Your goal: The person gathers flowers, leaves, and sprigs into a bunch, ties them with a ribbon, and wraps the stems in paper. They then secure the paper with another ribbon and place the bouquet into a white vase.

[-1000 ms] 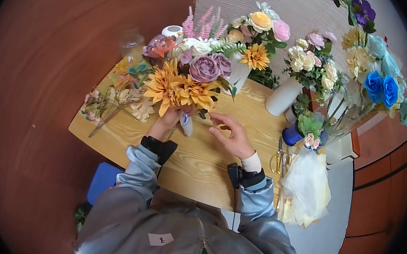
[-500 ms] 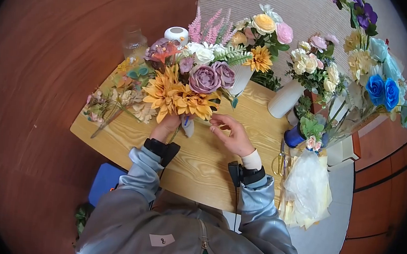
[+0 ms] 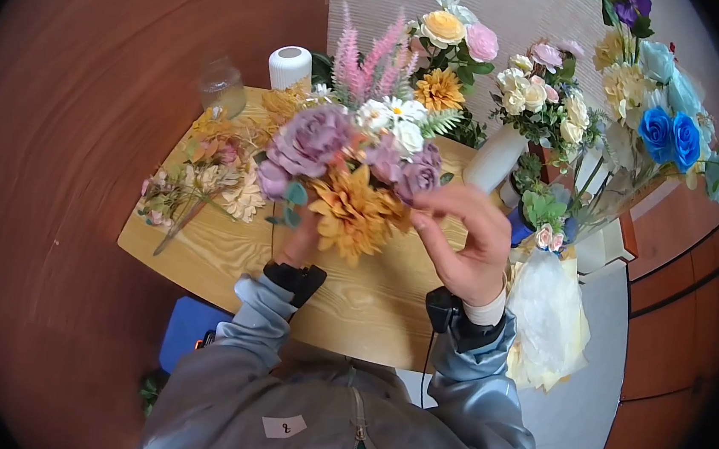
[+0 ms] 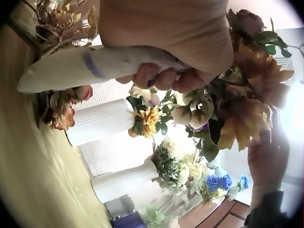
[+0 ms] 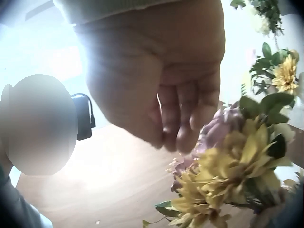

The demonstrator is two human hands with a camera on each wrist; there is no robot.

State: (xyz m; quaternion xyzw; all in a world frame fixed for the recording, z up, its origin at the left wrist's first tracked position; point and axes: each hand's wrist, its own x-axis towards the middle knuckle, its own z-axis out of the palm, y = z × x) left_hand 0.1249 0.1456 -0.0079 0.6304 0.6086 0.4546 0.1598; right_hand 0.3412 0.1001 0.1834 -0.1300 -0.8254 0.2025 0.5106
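Observation:
My left hand grips a bouquet of artificial flowers by its stems, lifted above the table. In the left wrist view its fingers curl round the white-wrapped stem bundle, which has a blue band. The bouquet carries orange flowers, purple roses, white blooms and pink spikes. At its right side is my right hand, fingers loosely bent and thumb apart from the index finger. In the right wrist view, its fingertips overlap the edge of a purple rose.
Loose flower stems lie on the table's left side. A glass jar and white vase stand behind. Filled vases, one white, stand at the back right. Pale wrapping sheets hang at the right edge.
The bouquet has turned in my left hand, bringing a purple rose to the left and one orange bloom to the front. My right hand has moved up and right, beside the flowers.

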